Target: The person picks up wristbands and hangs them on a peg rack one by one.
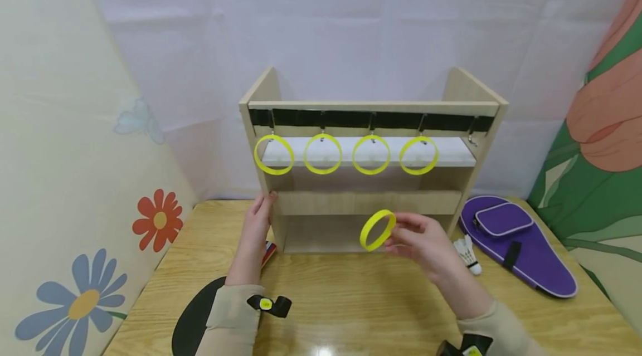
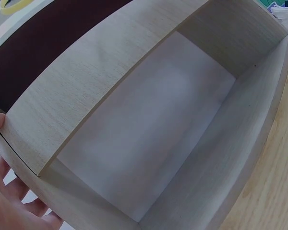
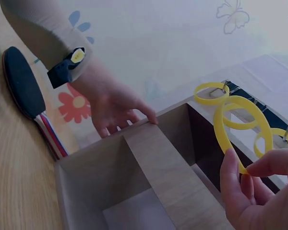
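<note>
A yellow silicone wristband [image 1: 378,230] is pinched between the thumb and fingers of my right hand [image 1: 418,242], in front of the lower part of a small wooden shelf [image 1: 368,203]. My left hand [image 1: 258,219] grips the shelf's left side panel; in the right wrist view its thumb lies over the front edge and its fingers against the outer face. Several matching yellow bands [image 1: 323,154] hang in a row from metal hooks along the black strip [image 1: 346,119] near the top. At the far right of that strip, a hook [image 1: 471,137] carries no band.
On the table [image 1: 321,300], a purple racket case [image 1: 516,250] and a white shuttlecock [image 1: 467,255] lie right of the shelf. A black table tennis paddle [image 1: 198,311] lies at the left, partly under my left forearm. Flower-printed panels stand at both sides.
</note>
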`<state>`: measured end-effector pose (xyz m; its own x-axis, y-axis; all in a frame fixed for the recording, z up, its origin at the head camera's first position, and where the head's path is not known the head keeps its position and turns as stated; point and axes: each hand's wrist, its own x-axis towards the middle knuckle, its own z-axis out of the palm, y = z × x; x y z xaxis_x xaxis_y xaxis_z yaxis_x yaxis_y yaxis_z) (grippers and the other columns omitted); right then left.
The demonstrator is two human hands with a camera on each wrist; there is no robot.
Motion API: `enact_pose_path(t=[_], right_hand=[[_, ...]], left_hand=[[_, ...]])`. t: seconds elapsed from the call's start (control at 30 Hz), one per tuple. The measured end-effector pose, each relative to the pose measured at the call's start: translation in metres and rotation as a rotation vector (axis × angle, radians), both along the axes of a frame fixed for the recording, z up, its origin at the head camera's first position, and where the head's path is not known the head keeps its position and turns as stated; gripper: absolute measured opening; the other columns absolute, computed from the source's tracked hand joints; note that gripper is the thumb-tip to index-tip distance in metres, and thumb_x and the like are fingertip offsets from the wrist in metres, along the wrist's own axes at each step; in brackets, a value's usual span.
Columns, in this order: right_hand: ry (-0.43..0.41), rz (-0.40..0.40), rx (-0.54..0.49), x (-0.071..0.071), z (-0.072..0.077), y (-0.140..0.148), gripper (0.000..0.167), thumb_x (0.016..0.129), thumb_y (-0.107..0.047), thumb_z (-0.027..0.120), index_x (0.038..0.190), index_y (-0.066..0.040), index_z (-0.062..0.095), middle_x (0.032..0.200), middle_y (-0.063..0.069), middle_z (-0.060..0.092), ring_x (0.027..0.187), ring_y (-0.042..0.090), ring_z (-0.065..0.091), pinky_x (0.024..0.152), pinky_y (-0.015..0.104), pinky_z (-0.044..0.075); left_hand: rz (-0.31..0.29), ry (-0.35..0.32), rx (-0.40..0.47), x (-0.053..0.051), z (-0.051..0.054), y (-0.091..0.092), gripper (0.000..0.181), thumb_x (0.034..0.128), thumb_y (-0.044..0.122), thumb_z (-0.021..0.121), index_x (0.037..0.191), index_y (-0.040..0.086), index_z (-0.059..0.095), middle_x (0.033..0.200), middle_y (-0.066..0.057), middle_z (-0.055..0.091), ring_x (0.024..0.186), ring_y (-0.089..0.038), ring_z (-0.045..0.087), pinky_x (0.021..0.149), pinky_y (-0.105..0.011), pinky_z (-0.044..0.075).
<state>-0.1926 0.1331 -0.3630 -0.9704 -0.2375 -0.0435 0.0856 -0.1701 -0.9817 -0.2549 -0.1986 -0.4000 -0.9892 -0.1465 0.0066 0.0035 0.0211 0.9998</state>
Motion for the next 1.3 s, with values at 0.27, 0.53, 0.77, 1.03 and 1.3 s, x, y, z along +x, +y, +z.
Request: enact_pose_path(t=[0.27, 0.53, 0.77, 1.03, 1.3], right_hand=[[0.043, -0.031, -0.082, 0.0, 0.006, 0.028, 0.024, 0.096, 0.005, 0.052, 0.104, -0.012, 0.066, 0.087, -0.003, 0.067, 0.075, 0.012, 0.071, 0.076, 0.029, 0.06], [0.144, -0.027, -0.17, -0.002, 0.019, 0.061, 0.029, 0.099, 0.003, 0.051, 0.103, -0.016, 0.073, 0.094, 0.0, 0.074, 0.08, 0.014, 0.073, 0.076, 0.028, 0.06], [0.154, -0.116, -0.251, -0.001, 0.038, 0.085, 0.025, 0.099, 0.0, 0.052, 0.105, -0.013, 0.073, 0.1, 0.0, 0.072, 0.083, 0.016, 0.072, 0.076, 0.027, 0.06], [0.203, -0.122, -0.376, -0.002, 0.055, 0.1, 0.024, 0.099, 0.002, 0.052, 0.111, -0.007, 0.071, 0.1, 0.006, 0.073, 0.084, 0.019, 0.073, 0.076, 0.029, 0.06], [0.193, -0.151, -0.524, -0.01, 0.063, 0.109, 0.024, 0.097, 0.008, 0.049, 0.104, 0.0, 0.07, 0.096, 0.011, 0.071, 0.082, 0.024, 0.073, 0.075, 0.032, 0.061]], left_hand=[[-0.004, -0.002, 0.005, 0.0, 0.001, 0.001, 0.055, 0.1027, 0.04, 0.045, 0.154, 0.021, 0.036, 0.159, -0.01, 0.034, 0.149, -0.029, 0.024, 0.123, -0.053, 0.017], [0.0, -0.012, 0.02, 0.0, 0.003, 0.002, 0.055, 0.1027, 0.04, 0.046, 0.154, 0.022, 0.037, 0.157, -0.009, 0.036, 0.147, -0.029, 0.027, 0.122, -0.054, 0.017], [0.0, -0.009, 0.014, -0.001, 0.002, 0.001, 0.055, 0.1025, 0.04, 0.045, 0.154, 0.021, 0.037, 0.158, -0.01, 0.035, 0.147, -0.03, 0.027, 0.122, -0.055, 0.017], [0.003, -0.008, 0.015, -0.002, 0.0, 0.001, 0.055, 0.1032, 0.039, 0.045, 0.153, 0.02, 0.037, 0.158, -0.01, 0.035, 0.147, -0.029, 0.026, 0.122, -0.054, 0.018], [-0.002, -0.012, 0.015, -0.001, 0.001, 0.0, 0.053, 0.1036, 0.039, 0.044, 0.153, 0.021, 0.037, 0.158, -0.009, 0.034, 0.148, -0.029, 0.025, 0.122, -0.055, 0.017]])
